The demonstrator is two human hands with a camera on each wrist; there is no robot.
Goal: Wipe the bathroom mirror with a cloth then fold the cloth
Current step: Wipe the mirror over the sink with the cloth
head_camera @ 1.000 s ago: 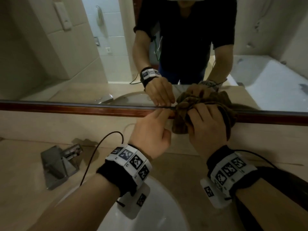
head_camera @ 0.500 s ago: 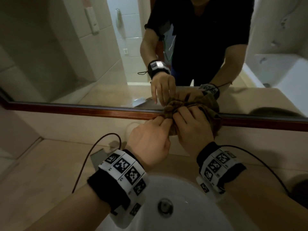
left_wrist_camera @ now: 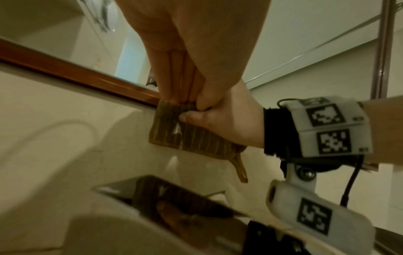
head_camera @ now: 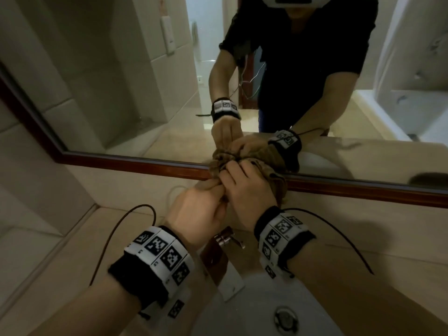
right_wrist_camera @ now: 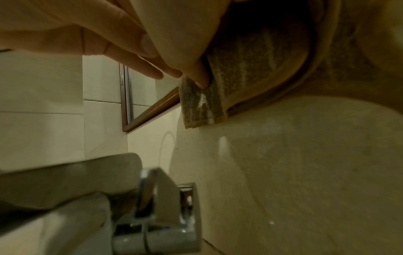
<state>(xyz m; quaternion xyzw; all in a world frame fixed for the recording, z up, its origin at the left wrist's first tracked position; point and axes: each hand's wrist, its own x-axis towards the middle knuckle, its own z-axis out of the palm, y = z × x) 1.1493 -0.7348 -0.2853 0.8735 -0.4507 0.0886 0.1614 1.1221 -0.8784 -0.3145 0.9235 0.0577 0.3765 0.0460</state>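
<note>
Standing over the basin, the person has both hands meeting on a brown cloth [head_camera: 271,177] held up against the lower wooden frame [head_camera: 135,162] of the mirror [head_camera: 121,93]. The left hand [head_camera: 201,209] pinches one corner of the cloth, its fingers straight and bunched against the thumb, as the left wrist view shows plainly. The right hand [head_camera: 249,190] grips the bunched bulk of the cloth, its thumb pressing a fold from beneath; from above, its fingers cover most of the fabric, so only a crumpled edge shows toward the frame and beside the wrist. In the left wrist view a flat ribbed corner [left_wrist_camera: 174,131] hangs below the fingers, and a small hanging loop [left_wrist_camera: 241,172] dangles from its lower edge. How the cloth is layered inside the right palm cannot be made out; the right wrist view is dark and close, showing only striped pile and a hem. The mirror repeats the two hands and the cloth, and the reflected person is cut off at the top edge. Below, the chrome faucet [right_wrist_camera: 165,212] is largely hidden behind the wrists in the head view, and the white sink [head_camera: 254,309] with its drain [head_camera: 282,316] is cut off by the bottom edge. The beige counter [head_camera: 60,258] runs left, partly under the forearm.
</note>
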